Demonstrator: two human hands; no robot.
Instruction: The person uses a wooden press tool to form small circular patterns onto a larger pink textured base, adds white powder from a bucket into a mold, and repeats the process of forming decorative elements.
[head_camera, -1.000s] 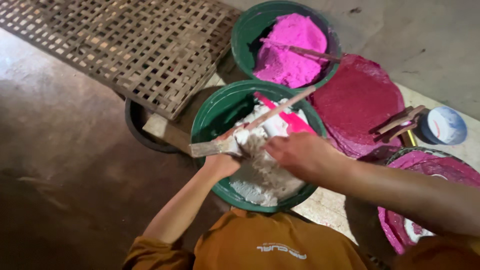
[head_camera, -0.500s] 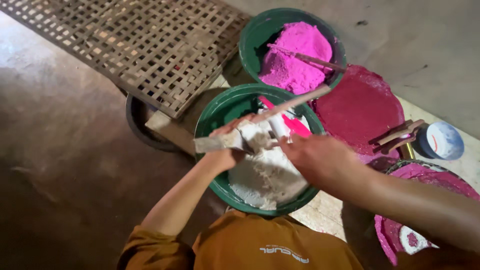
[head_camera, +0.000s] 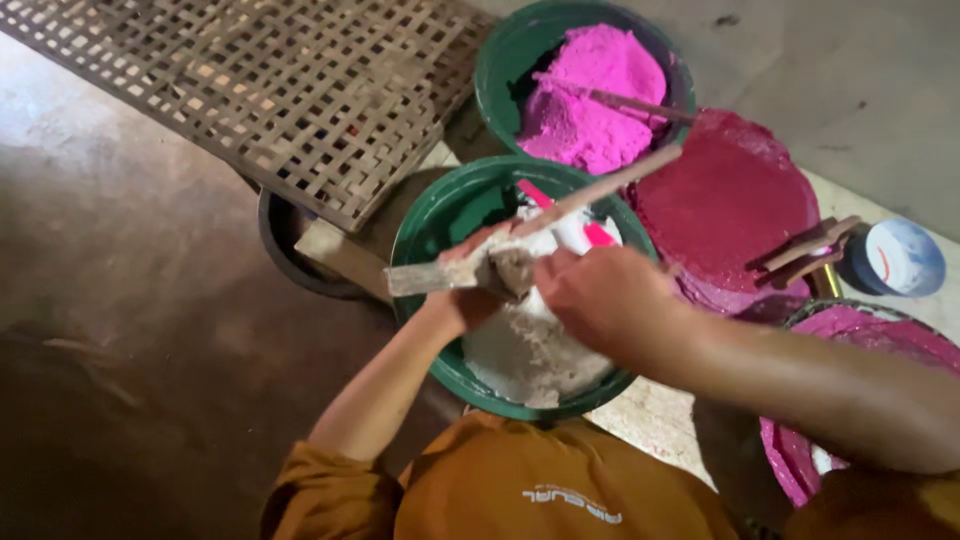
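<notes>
1. Left hand (head_camera: 462, 290) closed around a flat wooden paddle (head_camera: 520, 228) caked with pale paste, gripped near its broad, dirty end; narrow handle slanting up and to the right, out over the basin rim.
2. Right hand (head_camera: 600, 300) curled, fingers bent inward at the paddle's caked end, touching the lump of paste there; whether pinching or only pressing, impossible to tell.
3. Both hands held over a round green plastic basin (head_camera: 425, 215) holding white crumbly powder (head_camera: 525, 355), with a streak of bright pink (head_camera: 598, 234) at the far side of the heap.
4. Just beyond, touching rim to rim, a second green basin (head_camera: 495, 60) heaped with vivid pink powder (head_camera: 590, 95), a thin wooden stick (head_camera: 640, 105) lying across it.
5. To the right, a round tray of dark crimson paste (head_camera: 725, 200), two short wooden sticks (head_camera: 805, 250) resting on its right edge.
6. Near those sticks, a small blue-and-white bowl (head_camera: 900, 258).
7. At the lower right, partly hidden by the right forearm, a pink-smeared round container (head_camera: 860, 330).
8. Upper left, a woven bamboo lattice mat (head_camera: 260, 90) lying over a dark round pot (head_camera: 290, 250), on a bare concrete floor (head_camera: 120, 350).
9. Along the bottom edge, orange sleeves and shirt (head_camera: 520, 490).
</notes>
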